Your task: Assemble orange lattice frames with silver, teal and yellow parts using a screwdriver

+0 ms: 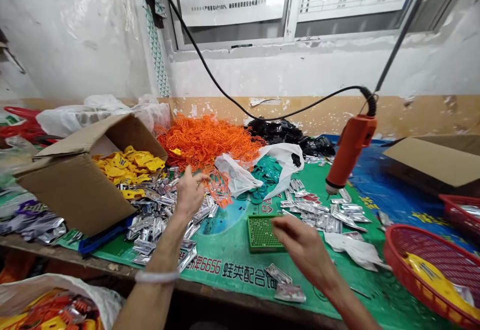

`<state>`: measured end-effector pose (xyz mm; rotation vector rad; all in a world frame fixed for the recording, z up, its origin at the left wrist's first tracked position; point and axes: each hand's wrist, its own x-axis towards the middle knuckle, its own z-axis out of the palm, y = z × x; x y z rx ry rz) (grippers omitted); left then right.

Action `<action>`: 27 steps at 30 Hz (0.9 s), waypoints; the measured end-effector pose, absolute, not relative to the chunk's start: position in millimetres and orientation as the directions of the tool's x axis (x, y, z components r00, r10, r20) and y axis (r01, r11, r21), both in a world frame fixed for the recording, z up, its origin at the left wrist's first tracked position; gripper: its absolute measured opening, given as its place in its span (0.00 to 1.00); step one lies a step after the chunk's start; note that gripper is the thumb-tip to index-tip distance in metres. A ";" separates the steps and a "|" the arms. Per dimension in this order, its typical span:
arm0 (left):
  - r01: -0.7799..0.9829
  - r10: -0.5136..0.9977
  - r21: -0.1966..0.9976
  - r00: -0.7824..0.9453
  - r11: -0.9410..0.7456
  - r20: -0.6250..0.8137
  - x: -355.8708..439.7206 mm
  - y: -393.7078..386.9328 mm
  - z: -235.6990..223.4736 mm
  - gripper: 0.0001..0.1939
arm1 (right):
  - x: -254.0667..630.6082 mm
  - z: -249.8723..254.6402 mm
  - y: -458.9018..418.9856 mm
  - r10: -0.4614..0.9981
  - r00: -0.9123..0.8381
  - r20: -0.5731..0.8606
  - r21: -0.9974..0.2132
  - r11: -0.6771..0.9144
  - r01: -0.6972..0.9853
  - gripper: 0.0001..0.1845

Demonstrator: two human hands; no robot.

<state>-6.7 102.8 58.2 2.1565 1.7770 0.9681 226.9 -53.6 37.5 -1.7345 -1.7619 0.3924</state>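
Observation:
My left hand (190, 193) is raised over a heap of silver foil packets (161, 215), its fingers reaching toward small orange plastic pieces (218, 190) at the edge of a big orange pile (208, 140). The fingers are loosely curled and I cannot make out anything in them. My right hand (302, 247) hovers just right of a small green perforated block (261, 233) on the green mat (232, 255), fingers bent together in a loose pinch. An orange power tool (350, 152) hangs on a black cable above more foil packets (326, 212).
A tipped cardboard box (80, 180) spills yellow parts (127, 167) at left. White bags with teal pieces (268, 170) and black parts (285, 132) lie behind. Red baskets (423, 265) and another box (435, 162) stand at right. A bag of parts (56, 305) sits below the table edge.

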 end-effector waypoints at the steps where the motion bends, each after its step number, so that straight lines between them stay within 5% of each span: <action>1: 0.730 0.940 0.626 0.066 -0.275 0.336 -4.2 85.6 52.9 0.16 | 232.1 41.5 -33.8 0.976 0.081 0.203 -0.570 0.050 0.820 0.11; 4: 0.442 0.976 0.871 0.068 -0.215 0.206 3.8 39.3 26.9 0.12 | 240.3 37.1 23.6 0.983 0.104 0.149 -0.457 -0.025 0.889 0.11; 7: 0.158 0.994 0.984 0.084 -0.078 0.066 7.4 9.2 -0.6 0.08 | 241.1 22.6 64.1 0.990 0.121 0.078 -0.325 -0.089 0.941 0.16; 12: -0.146 0.992 0.983 0.077 0.108 -0.097 2.6 -10.1 -22.8 0.07 | 235.9 4.0 93.0 0.988 0.152 0.016 -0.158 -0.148 0.976 0.18; 15: -0.454 0.955 0.841 0.126 0.295 -0.267 0.3 -13.6 -24.8 0.09 | 231.6 -3.6 98.7 0.986 0.165 0.011 -0.125 -0.162 0.979 0.18; 21: -0.751 0.865 0.463 0.291 0.471 -0.409 -5.2 -6.4 -23.4 0.05 | 228.1 -9.8 95.0 0.976 0.205 0.076 -0.210 -0.185 0.960 0.18; 27: -0.701 0.925 0.619 0.163 0.354 -0.344 -9.4 1.0 -24.0 0.07 | 223.8 3.0 74.6 0.951 0.267 0.154 -0.476 -0.165 0.864 0.17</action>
